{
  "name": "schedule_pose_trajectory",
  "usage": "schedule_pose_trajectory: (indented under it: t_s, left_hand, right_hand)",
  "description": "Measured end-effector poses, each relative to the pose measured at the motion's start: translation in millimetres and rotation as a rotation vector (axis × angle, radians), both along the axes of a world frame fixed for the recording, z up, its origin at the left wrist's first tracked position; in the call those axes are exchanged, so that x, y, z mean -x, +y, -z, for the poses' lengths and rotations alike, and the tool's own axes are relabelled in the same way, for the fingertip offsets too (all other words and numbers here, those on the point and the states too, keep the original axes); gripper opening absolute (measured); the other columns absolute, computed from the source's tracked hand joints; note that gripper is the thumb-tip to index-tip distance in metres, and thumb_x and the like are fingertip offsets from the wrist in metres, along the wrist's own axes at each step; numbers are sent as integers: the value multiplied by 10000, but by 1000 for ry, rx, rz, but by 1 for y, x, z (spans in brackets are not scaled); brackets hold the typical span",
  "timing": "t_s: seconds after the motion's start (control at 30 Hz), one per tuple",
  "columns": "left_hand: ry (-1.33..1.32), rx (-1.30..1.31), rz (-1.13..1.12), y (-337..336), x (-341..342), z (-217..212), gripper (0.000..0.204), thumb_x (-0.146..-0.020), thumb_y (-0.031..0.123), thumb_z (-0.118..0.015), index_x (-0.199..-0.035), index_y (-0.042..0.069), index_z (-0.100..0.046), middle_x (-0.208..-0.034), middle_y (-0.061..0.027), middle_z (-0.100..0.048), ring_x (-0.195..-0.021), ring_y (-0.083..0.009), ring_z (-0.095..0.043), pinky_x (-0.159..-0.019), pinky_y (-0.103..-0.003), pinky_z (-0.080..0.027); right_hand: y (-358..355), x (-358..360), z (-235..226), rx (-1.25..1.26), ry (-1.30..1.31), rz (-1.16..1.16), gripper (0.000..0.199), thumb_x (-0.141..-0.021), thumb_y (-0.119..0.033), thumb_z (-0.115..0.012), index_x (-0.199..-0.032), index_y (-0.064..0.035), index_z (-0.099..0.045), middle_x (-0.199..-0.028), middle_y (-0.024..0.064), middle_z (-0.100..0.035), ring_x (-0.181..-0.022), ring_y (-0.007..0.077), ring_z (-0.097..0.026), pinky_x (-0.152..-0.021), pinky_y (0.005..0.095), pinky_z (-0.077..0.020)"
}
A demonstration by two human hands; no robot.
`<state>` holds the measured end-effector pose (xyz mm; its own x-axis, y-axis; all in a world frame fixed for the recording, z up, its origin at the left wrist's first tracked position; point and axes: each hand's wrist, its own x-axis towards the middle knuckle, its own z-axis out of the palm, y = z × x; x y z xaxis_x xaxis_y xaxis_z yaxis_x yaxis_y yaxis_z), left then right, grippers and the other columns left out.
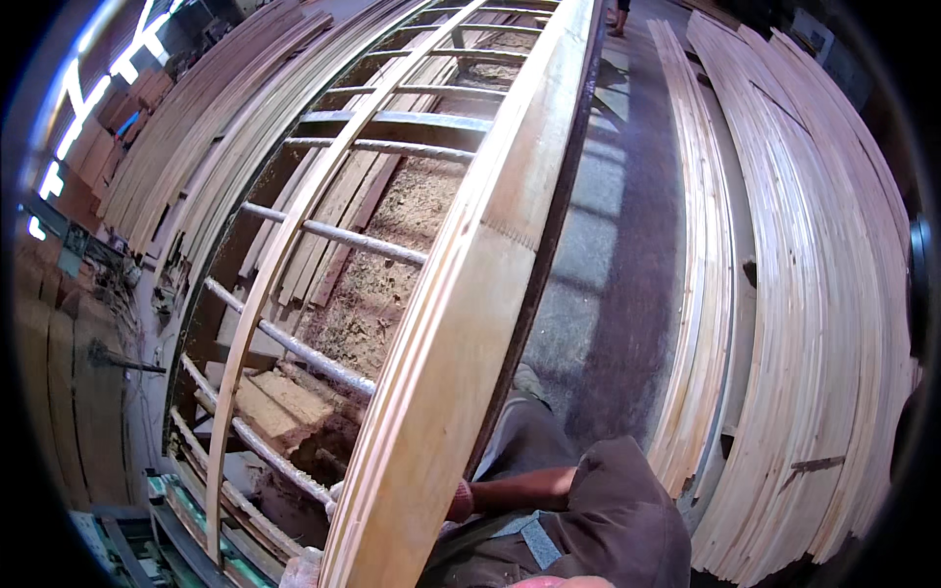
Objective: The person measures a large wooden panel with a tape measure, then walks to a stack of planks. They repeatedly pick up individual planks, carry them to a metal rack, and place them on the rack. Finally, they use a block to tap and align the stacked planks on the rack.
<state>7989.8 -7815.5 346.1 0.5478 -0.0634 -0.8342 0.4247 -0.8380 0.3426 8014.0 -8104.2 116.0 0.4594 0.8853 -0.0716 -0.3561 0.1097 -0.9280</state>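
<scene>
Forearm [520, 487] reaches behind long board [470, 294]; hands hidden.

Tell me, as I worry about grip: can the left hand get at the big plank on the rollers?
Probably yes: the left hand, only its wrist showing, passes behind the plank edge with nothing between. Its fingers are hidden, so no grip shows.

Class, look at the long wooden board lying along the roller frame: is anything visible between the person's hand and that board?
Nothing visible does. The forearm reaches straight to the board, and the hand itself is hidden behind the board's near edge, so the grip cannot be seen. The rollers lie on the board's far side, not between arm and board.
</scene>
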Motion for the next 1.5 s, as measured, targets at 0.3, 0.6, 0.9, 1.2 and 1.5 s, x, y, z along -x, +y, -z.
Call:
schedule_pose_trajectory:
  t_s: [0.3, 0.6, 0.9, 1.2, 1.5]
  left_hand:
    - [340, 212, -489, 88, 7, 60, 733, -913, 478, -715, -1478, 97, -441, -1312, -204, -614, -1204, -271, -613, -1015, -391, -497]
    - [165, 232, -5, 87, -40, 136, 405, -892, 324, -660, -1183, 58, -574, -1104, -195, -643, -1071, -311, -636, -907, -423, -508]
    - [-7, 133, 174, 67, -41, 122, 348, -1009, 400, -514, -1072, 79, -634, -914, -174, -671, -910, -335, -667, -831, -448, -518]
    - [29, 391, 94, 69, -45, 173, 536, -1065, 527, -318, -1405, 139, -463, -1259, -221, -631, -1195, -394, -571, -1043, -496, -397]
    - [-703, -175, 523, 69, -76, 15, 244, -995, 305, -589, -885, 123, -709, -846, -143, -700, -767, -292, -686, -641, -450, -543]
  right_hand:
    - [-1, -24, -38, 396, 109, -204, 443, -966, -303, -623, -1247, 40, -620, -1206, 190, -678, -1167, 291, -636, -976, 392, -516]
    - [-29, -92, -111, 833, 170, -446, 543, -995, -429, -596, -1213, 68, -629, -1154, 204, -703, -1142, 281, -648, -959, 384, -520]
    - [-100, -157, -217, 612, -1126, 724, 810, -857, -537, -725, -1369, 47, -496, -1237, 163, -613, -1144, 319, -584, -967, 473, -481]
    - [-27, -192, -195, 641, -1821, -121, 453, -966, -228, -611, -1390, -84, -547, -1121, 168, -663, -979, 378, -644, -822, 533, -518]
    - [-19, -192, -196, 734, -1786, -298, 601, -860, -221, -634, -1416, -33, -508, -1112, 216, -660, -979, 412, -622, -878, 560, -492]
